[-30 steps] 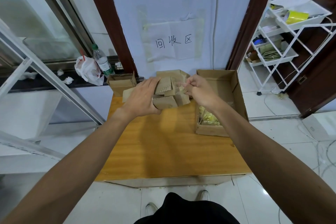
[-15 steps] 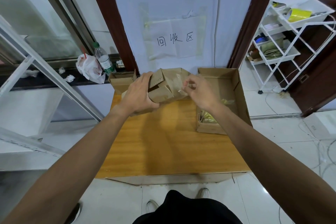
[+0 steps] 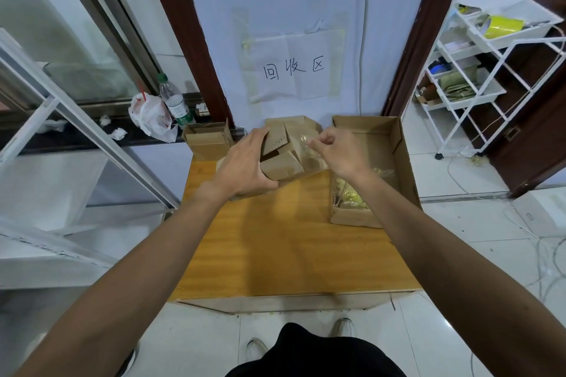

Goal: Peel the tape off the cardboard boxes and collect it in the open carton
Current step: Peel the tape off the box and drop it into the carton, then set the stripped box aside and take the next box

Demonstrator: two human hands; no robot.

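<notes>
A small brown cardboard box (image 3: 283,164) with loose flaps sits at the far middle of the wooden table (image 3: 284,242). My left hand (image 3: 245,165) grips its left side and holds it tilted. My right hand (image 3: 338,151) pinches a strip of clear tape (image 3: 307,147) at the box's right side; the strip still clings to the cardboard. The open carton (image 3: 398,144) stands just right of the box, with a wad of yellowish peeled tape (image 3: 350,196) in its near end.
Another small cardboard box (image 3: 208,141) stands at the table's far left corner. Behind it, a water bottle (image 3: 176,101) and a white plastic bag (image 3: 150,115) rest on a dark ledge. A white wire shelf rack (image 3: 477,70) stands to the right.
The box was lifted and turned in my left hand. My right hand has stayed at its right side, pinching the clear tape.
</notes>
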